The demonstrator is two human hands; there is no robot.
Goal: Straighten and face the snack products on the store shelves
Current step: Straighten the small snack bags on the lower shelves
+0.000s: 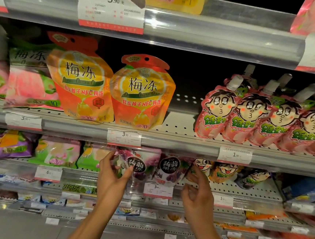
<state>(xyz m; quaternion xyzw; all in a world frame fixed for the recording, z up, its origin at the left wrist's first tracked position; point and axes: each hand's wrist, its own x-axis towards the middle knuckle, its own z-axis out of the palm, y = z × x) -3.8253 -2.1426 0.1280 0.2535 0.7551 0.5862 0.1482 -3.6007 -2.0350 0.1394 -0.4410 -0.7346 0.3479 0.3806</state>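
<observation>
Now both hands reach to the third shelf down, below the price rail (169,145) of the shelf above. The left hand (112,174) grips a grape konjac jelly pouch (139,165), thumb on its front near the black round label and fingers curled round its left edge. This pouch stands at the front of the shelf, just beside a second grape konjac jelly pouch (170,170) with the same black label, which faces forward on its right. The right hand (196,189) is at the right edge of that second pouch, its fingers loosely curled; whether they touch the pouch or the cartoon-face pouch (222,171) beside it I cannot tell, and it seems to hold nothing. A 3.90 price tag (158,190) sits on the rail directly under the two grape pouches.

On the shelf above, two orange honey-pomelo plum jelly pouches (141,93) stand upright and face forward, the left one slightly nearer and overlapping a pink-and-green pouch (28,81) behind it. A bare stretch of perforated shelf (179,121) separates them from a row of pink spouted drink pouches (248,116) with a cartoon boy's face, leaning left against one another. To the left of the hands lie green and pink flat packs (56,152) and a purple pack (11,144).
</observation>
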